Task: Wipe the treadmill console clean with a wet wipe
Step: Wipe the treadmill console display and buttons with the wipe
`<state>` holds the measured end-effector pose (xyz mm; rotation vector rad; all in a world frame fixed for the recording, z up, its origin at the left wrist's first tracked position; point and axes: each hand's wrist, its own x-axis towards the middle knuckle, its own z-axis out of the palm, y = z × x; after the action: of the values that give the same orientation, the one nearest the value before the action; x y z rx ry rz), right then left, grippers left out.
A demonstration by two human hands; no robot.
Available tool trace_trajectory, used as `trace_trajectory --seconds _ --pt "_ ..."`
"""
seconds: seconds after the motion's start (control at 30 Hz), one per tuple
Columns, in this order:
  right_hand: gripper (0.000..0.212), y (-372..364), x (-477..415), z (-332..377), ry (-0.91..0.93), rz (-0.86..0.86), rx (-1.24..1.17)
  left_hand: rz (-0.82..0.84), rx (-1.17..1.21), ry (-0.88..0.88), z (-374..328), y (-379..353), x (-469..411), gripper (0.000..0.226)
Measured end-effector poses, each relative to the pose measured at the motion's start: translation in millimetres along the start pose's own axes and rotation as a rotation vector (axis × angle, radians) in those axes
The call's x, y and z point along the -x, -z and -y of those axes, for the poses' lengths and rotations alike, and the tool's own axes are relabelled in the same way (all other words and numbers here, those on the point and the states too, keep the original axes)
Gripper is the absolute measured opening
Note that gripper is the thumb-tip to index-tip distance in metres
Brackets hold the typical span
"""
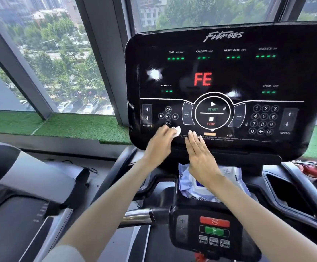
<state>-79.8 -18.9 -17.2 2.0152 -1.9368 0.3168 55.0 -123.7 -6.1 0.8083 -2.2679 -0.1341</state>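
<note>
The black treadmill console [224,72] fills the upper right, lit with a red "FE" and green dashes. My left hand [160,143] presses a small crumpled white wet wipe [176,131] against the console's lower left, just under the volume buttons. My right hand [199,154] lies flat with fingers together, fingertips touching the console's lower edge beneath the STOP button, and holds nothing. A blue and white wet wipe pack [227,183] rests in the tray under the console, partly hidden by my right wrist.
A lower control pod [213,229] with red and green buttons sits on the handlebar in front of me. Another treadmill [31,186] stands to the left. Large windows [55,53] with a green turf sill are behind. A cup holder recess [290,191] lies right.
</note>
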Motion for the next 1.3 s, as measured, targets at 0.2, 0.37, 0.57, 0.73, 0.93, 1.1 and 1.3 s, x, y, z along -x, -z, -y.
trace_trajectory --seconds 0.2,0.37,0.57,0.73,0.93,1.1,1.3 --pt "0.075 2 22 -18 -0.044 -0.055 -0.003 -0.292 0.034 0.349 25 20 -10 0.020" --pt "0.071 3 46 -40 -0.130 -0.046 -0.009 -0.169 0.070 0.160 -60 -34 -13 0.024" --pt "0.072 4 52 -50 -0.154 0.009 0.001 -0.135 0.080 0.152 -61 -36 -19 0.017" --pt "0.073 2 52 -48 -0.158 0.034 0.009 -0.305 0.127 0.347 -49 -34 -16 0.019" --pt "0.070 2 53 -54 -0.132 0.037 0.021 -0.084 0.098 0.057 -87 -56 -24 0.011" --pt "0.064 0 53 -51 -0.156 0.010 -0.031 -0.243 0.115 0.312 -51 -31 -15 0.016" --pt "0.076 2 54 -56 -0.135 0.019 -0.029 -0.042 0.096 0.009 -111 -67 -28 0.012"
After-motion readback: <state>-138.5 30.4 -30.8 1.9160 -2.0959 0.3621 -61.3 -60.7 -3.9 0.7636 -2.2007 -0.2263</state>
